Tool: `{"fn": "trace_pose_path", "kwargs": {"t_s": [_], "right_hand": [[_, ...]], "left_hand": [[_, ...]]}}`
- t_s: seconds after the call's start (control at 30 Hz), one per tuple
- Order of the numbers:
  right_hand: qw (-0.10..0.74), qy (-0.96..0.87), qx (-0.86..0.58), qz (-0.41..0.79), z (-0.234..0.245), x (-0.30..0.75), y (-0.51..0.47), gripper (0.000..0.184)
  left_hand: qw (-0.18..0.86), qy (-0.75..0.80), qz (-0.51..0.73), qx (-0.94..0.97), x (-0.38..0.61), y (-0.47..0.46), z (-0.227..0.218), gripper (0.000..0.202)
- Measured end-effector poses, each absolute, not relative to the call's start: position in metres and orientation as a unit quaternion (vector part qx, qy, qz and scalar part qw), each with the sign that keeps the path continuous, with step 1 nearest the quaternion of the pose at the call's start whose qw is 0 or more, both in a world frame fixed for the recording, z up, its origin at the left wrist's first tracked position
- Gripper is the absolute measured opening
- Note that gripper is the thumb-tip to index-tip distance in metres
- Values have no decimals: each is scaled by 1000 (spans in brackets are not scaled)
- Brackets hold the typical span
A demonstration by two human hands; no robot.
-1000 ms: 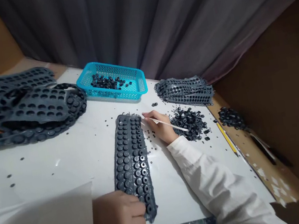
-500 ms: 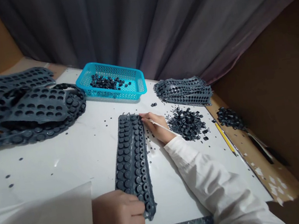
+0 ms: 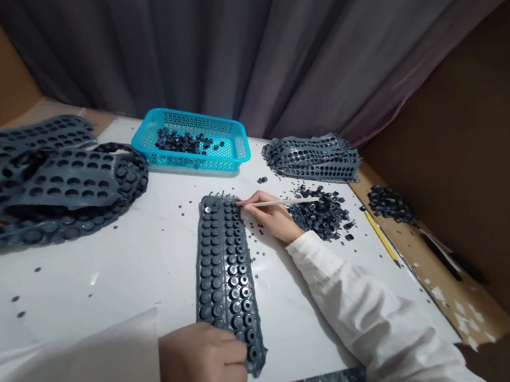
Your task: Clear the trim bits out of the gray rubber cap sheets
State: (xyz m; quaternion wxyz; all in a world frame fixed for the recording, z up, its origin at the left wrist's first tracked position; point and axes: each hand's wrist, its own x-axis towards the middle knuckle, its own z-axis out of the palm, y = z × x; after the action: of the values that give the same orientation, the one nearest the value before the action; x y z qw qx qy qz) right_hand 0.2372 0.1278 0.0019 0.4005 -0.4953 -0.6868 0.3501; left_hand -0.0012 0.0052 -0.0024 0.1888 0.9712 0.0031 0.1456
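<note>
A dark grey rubber strip [image 3: 224, 267] studded with round buttons lies lengthwise on the white table [image 3: 112, 265]. My left hand [image 3: 201, 370] is closed on its near end, fingers pressing the corner down. My right hand [image 3: 273, 217] pinches a thin pale stick [image 3: 285, 201], whose tip touches the strip's far right edge. The stick lies nearly level, pointing left. Tiny black bits [image 3: 254, 233] are scattered beside the strip near my right hand.
A turquoise basket [image 3: 238, 145] with small black parts stands at the back. Heaps of rubber strips lie at the left [image 3: 41, 186] and back right [image 3: 312, 159]. Loose black rings [image 3: 321, 214] are piled right of my hand; a yellow pencil [image 3: 381, 237] lies by the edge.
My right hand stayed at the strip's far right edge while the stick swung from slanting down-right to nearly level. My left hand kept its hold on the near end.
</note>
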Motion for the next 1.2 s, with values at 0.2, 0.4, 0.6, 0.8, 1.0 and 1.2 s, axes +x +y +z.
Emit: {"fn": "trace_pose_path", "kwargs": {"t_s": [0.2,0.4,0.6,0.8,1.0,1.2], "right_hand": [[406,-692,-473,364,-2,239,123,14],[380,-772,-437,260,-5,238,125,13],[361,-810,-431,167,0,241,142,17],[392,-771,-420,275,3,239,128,13],[375,-789,-423,241,-5,242,124,12],[352,-829,-399,173,-5,241,136,13]], "left_hand": [[188,12,155,970,-1,4,-4,19],[185,16,145,972,-1,2,-6,22],[190,11,136,972,-2,4,-3,21],[199,-6,139,970,-1,6,-3,20],[195,7,151,969,-1,5,-3,22],[198,15,139,970,-1,3,-3,21]]}}
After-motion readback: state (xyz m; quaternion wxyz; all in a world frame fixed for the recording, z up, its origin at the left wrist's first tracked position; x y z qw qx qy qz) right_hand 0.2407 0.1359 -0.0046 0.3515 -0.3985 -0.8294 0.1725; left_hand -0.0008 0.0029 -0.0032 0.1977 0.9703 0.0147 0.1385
